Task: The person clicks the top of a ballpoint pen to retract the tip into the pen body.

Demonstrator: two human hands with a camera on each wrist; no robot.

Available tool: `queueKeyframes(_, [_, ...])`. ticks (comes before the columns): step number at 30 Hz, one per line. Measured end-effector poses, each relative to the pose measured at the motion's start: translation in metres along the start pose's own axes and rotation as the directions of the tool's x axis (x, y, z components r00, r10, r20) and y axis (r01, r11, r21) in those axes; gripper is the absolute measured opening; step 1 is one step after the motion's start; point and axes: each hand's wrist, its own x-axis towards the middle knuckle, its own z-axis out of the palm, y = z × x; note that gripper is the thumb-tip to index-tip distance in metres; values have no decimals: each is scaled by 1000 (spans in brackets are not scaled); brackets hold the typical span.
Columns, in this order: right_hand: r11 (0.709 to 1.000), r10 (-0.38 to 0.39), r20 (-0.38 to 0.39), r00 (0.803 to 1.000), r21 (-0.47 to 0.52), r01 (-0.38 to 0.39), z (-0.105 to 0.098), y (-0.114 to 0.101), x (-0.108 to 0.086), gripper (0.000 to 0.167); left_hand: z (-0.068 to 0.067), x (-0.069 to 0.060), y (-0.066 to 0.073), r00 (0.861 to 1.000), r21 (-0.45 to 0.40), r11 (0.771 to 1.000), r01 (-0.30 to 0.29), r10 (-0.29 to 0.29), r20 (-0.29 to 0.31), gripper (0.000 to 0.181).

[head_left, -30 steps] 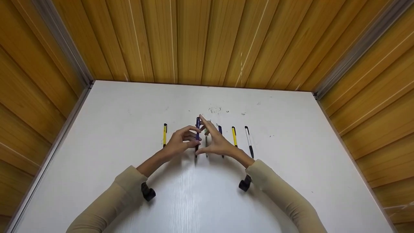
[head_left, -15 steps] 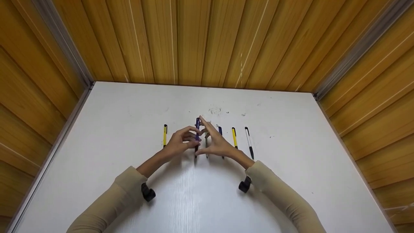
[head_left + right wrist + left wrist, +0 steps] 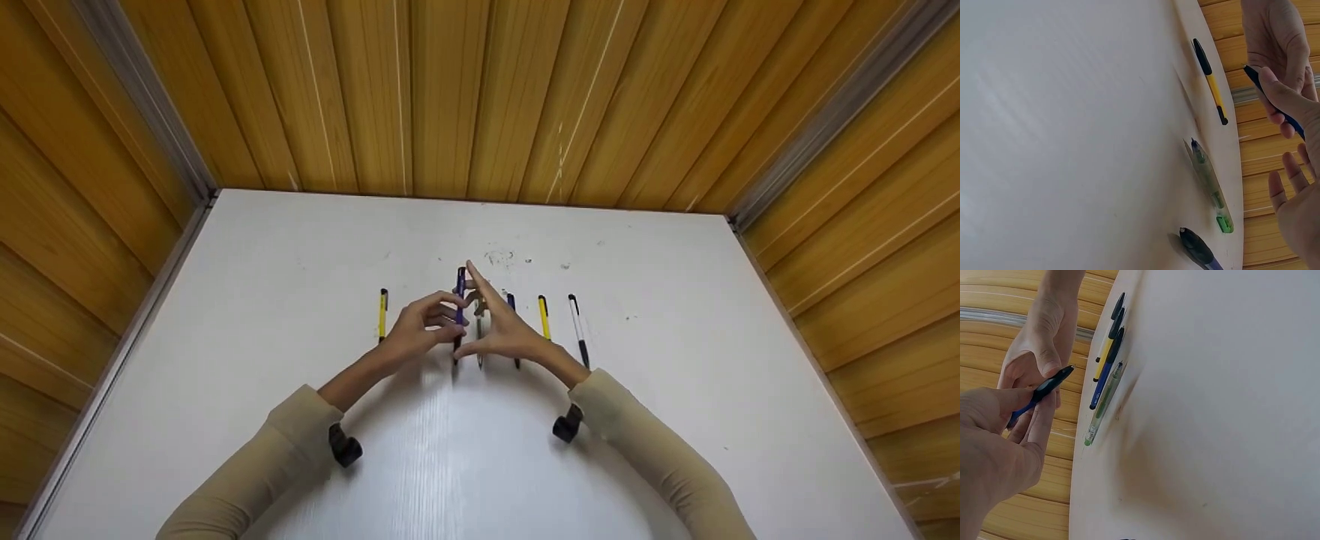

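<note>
The left hand point(image 3: 411, 328) pinches a slim blue-and-black pen point(image 3: 460, 289); the right hand point(image 3: 508, 334), fingers spread, touches it with the thumb, well inside the flat white surface's point(image 3: 675, 360) edges.

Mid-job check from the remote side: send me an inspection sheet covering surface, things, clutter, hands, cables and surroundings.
Surface: white table, dark marks toward the far side
Things: held pen, blue; on the table, left to right, left yellow pen, green pen, lying blue pen, right yellow pen, white pen
Clutter: nothing seen
Hands: left hand pinches held pen; right hand spread alongside, contact unclear
Cables: nothing seen
Surroundings: wood-look panels, metal corner posts
</note>
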Motion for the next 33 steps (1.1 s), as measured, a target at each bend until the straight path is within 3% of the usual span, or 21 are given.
queueKeyframes(13, [999,6,-10,1000,49,-6,2,0,1,134,0,1,-1,1000,-15,1000,23,-24,-8,39])
queueKeyframes(22, [1000,-2,1,1000,-8,2,0,0,-1,133,1,0,1,1000,13,1000,19,-19,-21,39])
queueKeyframes(33, [1000,1,-10,1000,-18,-1,-3,-1,-3,131,6,4,0,1000,-34,999,1,-1,-22,38])
